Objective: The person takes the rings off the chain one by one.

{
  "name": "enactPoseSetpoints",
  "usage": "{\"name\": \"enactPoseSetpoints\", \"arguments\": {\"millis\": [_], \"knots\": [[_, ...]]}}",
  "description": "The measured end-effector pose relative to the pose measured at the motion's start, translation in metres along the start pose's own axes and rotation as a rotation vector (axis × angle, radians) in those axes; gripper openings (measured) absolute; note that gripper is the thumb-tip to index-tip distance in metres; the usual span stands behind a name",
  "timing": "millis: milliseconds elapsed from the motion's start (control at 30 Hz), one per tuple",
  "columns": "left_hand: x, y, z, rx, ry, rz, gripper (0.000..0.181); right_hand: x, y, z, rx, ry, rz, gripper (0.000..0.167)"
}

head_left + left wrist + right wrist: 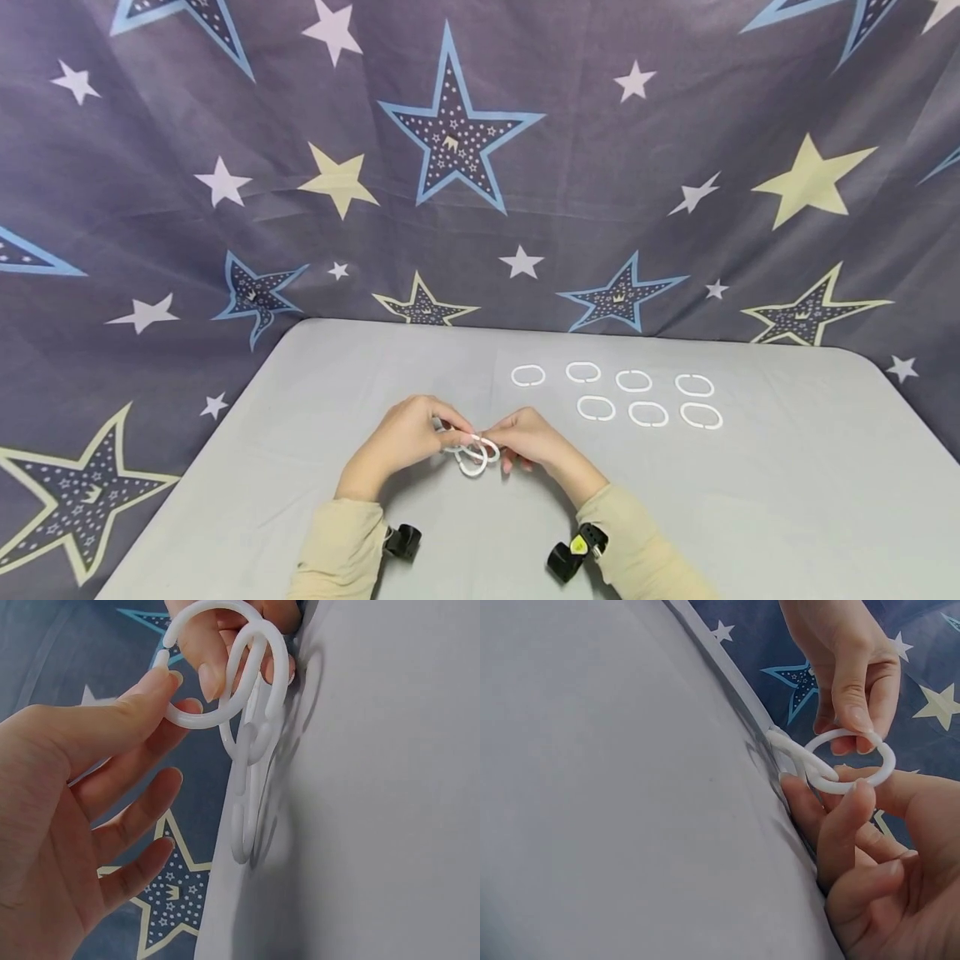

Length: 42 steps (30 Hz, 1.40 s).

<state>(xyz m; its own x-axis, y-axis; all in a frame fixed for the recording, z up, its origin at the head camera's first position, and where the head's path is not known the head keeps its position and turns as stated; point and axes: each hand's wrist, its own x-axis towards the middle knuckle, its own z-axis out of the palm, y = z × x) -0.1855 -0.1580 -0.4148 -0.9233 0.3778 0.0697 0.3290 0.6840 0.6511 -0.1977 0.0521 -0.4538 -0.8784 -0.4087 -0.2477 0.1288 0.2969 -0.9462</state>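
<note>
My left hand (405, 435) pinches a white plastic oval chain link (199, 720) between thumb and fingertips, beside the small gap in its rim. The left wrist view shows another white link (280, 667) threaded through it, and further links (238, 844) hang below on the grey tabletop. From the other side, my right hand (531, 435) holds the same upper link with its fingertips, at the lower rim in the right wrist view. Part of the right hand is hidden behind the links in the left wrist view.
Several loose white links, among them one nearest the hands (528, 376) and one at the right end (701, 416), lie in two rows on the grey table (787, 517). A dark star-patterned curtain (570, 225) hangs behind the table. Both wrists wear small black cameras (405, 542).
</note>
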Motion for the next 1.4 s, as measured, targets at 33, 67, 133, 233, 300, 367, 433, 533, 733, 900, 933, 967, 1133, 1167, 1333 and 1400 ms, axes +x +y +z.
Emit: {"name": "enactPoseSetpoints", "arguments": {"millis": [33,67,133,233,300,367,433,533,733,900,933,967,1133,1167,1333,1400], "knots": [[-0.0001,0.0001,-0.0009,-0.008,0.001,-0.002,0.007,-0.0005,-0.0009,-0.0002,0.005,0.001,0.002,0.027],[-0.0002,0.0002,-0.0017,-0.015,0.000,-0.004,0.007,-0.0006,-0.0015,-0.0004,0.010,0.000,0.005,0.027],[-0.0005,0.0008,-0.0034,-0.031,-0.003,-0.010,0.007,-0.0008,-0.0026,-0.0008,0.015,0.003,0.013,0.027],[-0.0008,0.0008,-0.0046,-0.043,-0.009,-0.017,0.008,-0.0010,-0.0034,-0.0013,0.011,0.013,0.026,0.026],[-0.0010,0.0006,-0.0049,-0.043,-0.015,-0.013,0.008,-0.0014,-0.0039,-0.0016,0.012,0.015,0.035,0.026],[-0.0011,-0.0002,-0.0049,-0.048,-0.025,0.000,0.008,-0.0018,-0.0043,-0.0019,0.012,0.017,0.038,0.026],[-0.0008,-0.0013,-0.0049,-0.056,-0.041,0.026,0.008,-0.0015,-0.0040,-0.0021,0.015,0.016,0.038,0.026],[-0.0005,-0.0031,-0.0056,-0.071,-0.061,0.063,0.009,-0.0012,-0.0042,-0.0023,0.000,0.023,0.029,0.026],[-0.0016,-0.0055,-0.0073,-0.051,-0.055,0.089,0.010,-0.0012,-0.0036,-0.0023,-0.021,0.022,0.017,0.023],[-0.0031,-0.0043,-0.0074,-0.036,-0.064,0.058,0.009,-0.0025,-0.0029,-0.0015,-0.015,0.015,0.009,0.024],[-0.0031,-0.0038,-0.0074,-0.032,-0.061,0.046,0.008,-0.0025,-0.0030,-0.0016,-0.012,0.013,0.007,0.024],[-0.0030,-0.0032,-0.0074,-0.029,-0.059,0.032,0.008,-0.0025,-0.0031,-0.0017,-0.009,0.012,0.004,0.025],[-0.0028,-0.0021,-0.0074,-0.028,-0.053,0.007,0.012,-0.0019,-0.0027,-0.0015,0.001,0.015,-0.002,0.026],[-0.0028,-0.0022,-0.0075,-0.029,-0.055,0.009,0.012,-0.0019,-0.0024,-0.0014,0.003,0.016,-0.004,0.026],[-0.0030,-0.0037,-0.0077,-0.018,-0.062,0.037,0.012,-0.0018,-0.0015,-0.0002,0.018,0.014,-0.007,0.026],[-0.0033,-0.0041,-0.0077,-0.013,-0.064,0.035,0.012,-0.0017,-0.0011,0.0001,0.020,0.014,-0.008,0.026]]}}
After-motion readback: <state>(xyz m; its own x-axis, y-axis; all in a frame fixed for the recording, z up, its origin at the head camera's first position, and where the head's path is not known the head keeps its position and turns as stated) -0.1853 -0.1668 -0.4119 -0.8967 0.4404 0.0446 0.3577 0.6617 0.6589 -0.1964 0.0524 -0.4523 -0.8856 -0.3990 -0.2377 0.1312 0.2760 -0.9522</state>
